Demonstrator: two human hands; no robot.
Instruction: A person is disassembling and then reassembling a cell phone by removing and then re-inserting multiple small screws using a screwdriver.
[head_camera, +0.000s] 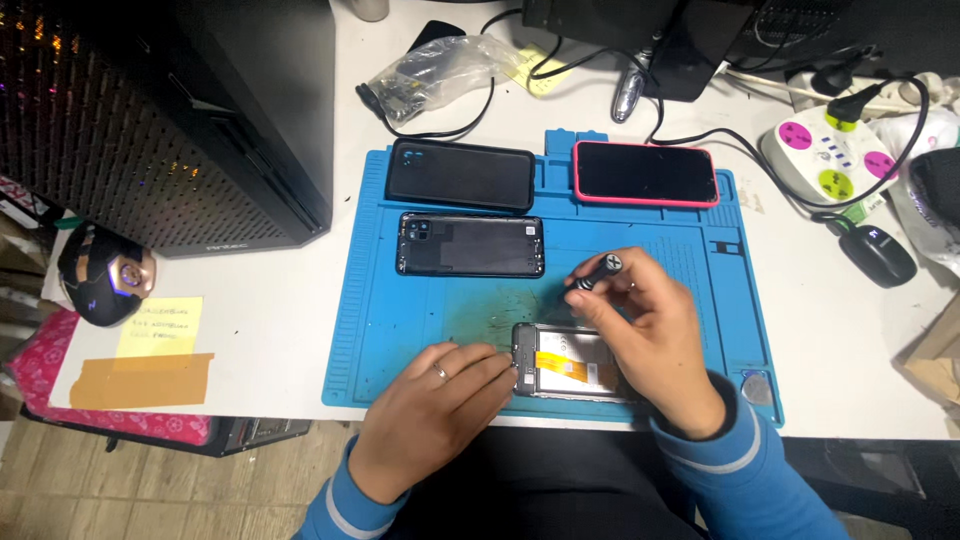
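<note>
Head view looks down on an opened smartphone (575, 365) lying back-off at the near edge of a blue repair mat (400, 340), its yellow flex ribbon showing. Left hand (435, 400) rests beside it, fingers curled, fingertips (505, 365) pressing the phone's left end to steady it; it grips nothing else. Right hand (645, 335) hovers over the phone's right part, closed around a black precision screwdriver (595, 273) whose cap points up and away. Just beyond the hands lies a removed black back cover (470, 245); farther off sit a black phone (460, 175) and a red-cased phone (645, 173). Well to the left hand's outer side, a yellow sticky note (160, 325) lies on the white tabletop (270, 320).
</note>
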